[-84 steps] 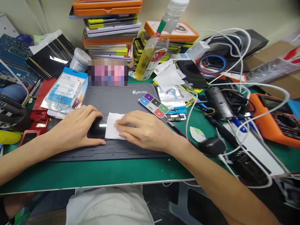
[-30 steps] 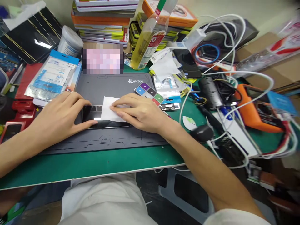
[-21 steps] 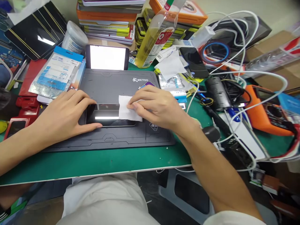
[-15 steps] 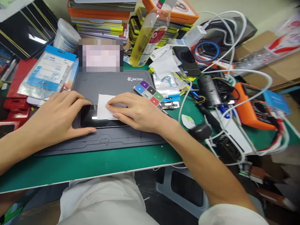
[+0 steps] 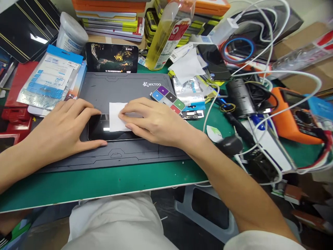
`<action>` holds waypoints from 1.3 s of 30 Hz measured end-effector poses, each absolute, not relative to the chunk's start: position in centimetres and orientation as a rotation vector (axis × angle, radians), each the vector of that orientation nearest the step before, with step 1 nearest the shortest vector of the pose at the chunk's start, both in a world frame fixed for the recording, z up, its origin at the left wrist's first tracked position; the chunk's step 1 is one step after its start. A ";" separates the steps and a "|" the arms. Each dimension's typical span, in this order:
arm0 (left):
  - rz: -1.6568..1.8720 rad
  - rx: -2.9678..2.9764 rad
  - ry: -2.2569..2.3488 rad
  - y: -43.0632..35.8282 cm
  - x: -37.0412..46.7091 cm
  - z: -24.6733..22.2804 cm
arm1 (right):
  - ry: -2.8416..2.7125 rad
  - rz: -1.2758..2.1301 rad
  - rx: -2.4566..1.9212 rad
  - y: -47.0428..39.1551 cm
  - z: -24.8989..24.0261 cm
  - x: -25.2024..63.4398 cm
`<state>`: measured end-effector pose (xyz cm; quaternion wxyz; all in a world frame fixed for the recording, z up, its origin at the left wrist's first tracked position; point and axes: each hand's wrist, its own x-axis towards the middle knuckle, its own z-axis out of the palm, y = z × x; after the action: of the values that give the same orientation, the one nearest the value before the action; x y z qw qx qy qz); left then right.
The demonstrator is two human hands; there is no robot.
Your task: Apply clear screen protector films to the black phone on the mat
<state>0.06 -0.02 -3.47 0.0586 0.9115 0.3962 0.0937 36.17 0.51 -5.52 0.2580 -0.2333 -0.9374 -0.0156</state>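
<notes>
A black phone lies screen up on a dark grey work mat. My left hand grips its left end, with the forefinger at the far edge and the thumb along the near edge. On the phone's glass rests a square white wipe. My right hand pinches the wipe's right part with its fingertips and presses it against the screen. The phone's right end is hidden under this hand. Just behind my right hand is a card with coloured squares.
A second phone stands propped at the back, showing a video. Behind the mat is a bottle of yellow liquid. Silvery packets lie left. Cables, an orange meter and a black mouse-like object crowd the right.
The camera view has shifted slightly. Both hands, the phone and the wipe keep almost the same positions relative to one another.
</notes>
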 end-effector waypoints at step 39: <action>0.343 2.715 1.140 -0.5 -0.1 -3.7 | -2.584 0.174 -0.590 -2.9 -1.9 37.5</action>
<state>-0.08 -0.54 -3.75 0.0883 0.9123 0.3831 0.1151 37.49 -2.91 -1.90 0.2403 -0.2156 -0.9443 0.0636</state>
